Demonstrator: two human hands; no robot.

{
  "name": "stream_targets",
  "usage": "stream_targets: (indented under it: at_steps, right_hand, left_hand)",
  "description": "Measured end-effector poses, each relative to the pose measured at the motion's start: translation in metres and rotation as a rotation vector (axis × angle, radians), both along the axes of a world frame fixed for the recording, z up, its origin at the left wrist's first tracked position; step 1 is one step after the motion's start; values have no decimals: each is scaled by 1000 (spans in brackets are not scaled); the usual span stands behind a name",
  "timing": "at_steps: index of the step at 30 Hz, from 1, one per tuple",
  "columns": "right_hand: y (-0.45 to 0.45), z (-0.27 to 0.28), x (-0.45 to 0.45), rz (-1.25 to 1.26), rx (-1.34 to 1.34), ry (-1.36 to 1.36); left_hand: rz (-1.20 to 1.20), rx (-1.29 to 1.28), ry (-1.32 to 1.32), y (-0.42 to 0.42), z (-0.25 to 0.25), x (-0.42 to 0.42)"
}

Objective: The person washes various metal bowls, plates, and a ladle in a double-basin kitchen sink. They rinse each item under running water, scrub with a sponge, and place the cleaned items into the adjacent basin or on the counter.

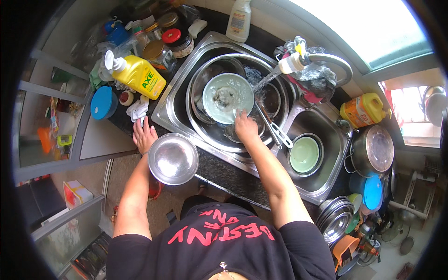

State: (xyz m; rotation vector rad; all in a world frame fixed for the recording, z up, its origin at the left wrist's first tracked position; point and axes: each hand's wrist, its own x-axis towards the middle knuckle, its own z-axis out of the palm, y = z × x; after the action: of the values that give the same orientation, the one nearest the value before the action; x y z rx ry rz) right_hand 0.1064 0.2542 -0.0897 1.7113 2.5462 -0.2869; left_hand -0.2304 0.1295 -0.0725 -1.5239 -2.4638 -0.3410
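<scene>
My right hand [246, 128] grips the near rim of a pale green bowl [228, 81], its fingertips inside the rim and the thumb hidden. Water and dark residue sit in that bowl. Beneath it, a large steel basin [196, 120] in the left sink holds water, pans and utensils. My left hand [144, 137] has its fingers spread by the counter's edge, fingertips at a white cloth [138, 109]; whether they press on it is unclear. A shiny steel bowl [173, 159] overlaps my left wrist in the view. Water streams from the faucet head [291, 64] into the basin.
A handled utensil [280, 134] leans over the basin's right rim. The right sink [327, 147] holds a small green bowl [303, 154] inside a steel one. Yellow detergent bottles [148, 78], jars [154, 50] and a blue-lidded container [102, 102] line the counter. Stacked steel bowls [334, 222] stand right.
</scene>
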Motion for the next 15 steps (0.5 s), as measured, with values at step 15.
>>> stream_targets:
  at_steps: [15]
  right_hand:
    - [3,101,-19,-499,-450,1041]
  left_hand:
    - [43,17,-36,1,-4,-1]
